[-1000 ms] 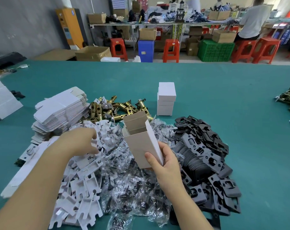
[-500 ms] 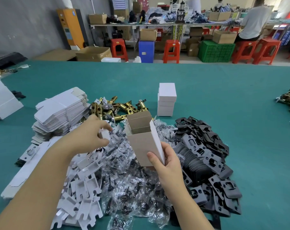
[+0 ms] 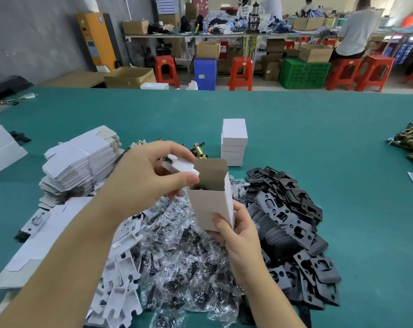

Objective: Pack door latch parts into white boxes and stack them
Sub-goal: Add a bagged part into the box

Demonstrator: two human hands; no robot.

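Your right hand (image 3: 236, 235) grips one open box (image 3: 209, 197) from below, thumb on its front face. The box stands upright over the bags, with its top flap up, and something dark and gold sits inside. Your left hand (image 3: 144, 178) pinches one white insert (image 3: 180, 168) between thumb and fingers, right at the box's mouth, at 9 o'clock from the flap.

At 12 o'clock from the box stands one stack of closed boxes (image 3: 233, 142); three show clearly. At 10 o'clock lies one pile of flat boxes (image 3: 80, 162), too many to count. At 3 o'clock lies a heap of black plates (image 3: 293, 233). At 6 o'clock lies a heap of clear bags (image 3: 189, 261), and at 7 o'clock more inserts (image 3: 120, 275). One gold latch (image 3: 198, 150) peeks out behind your left hand. All sit on the green table (image 3: 319, 143).
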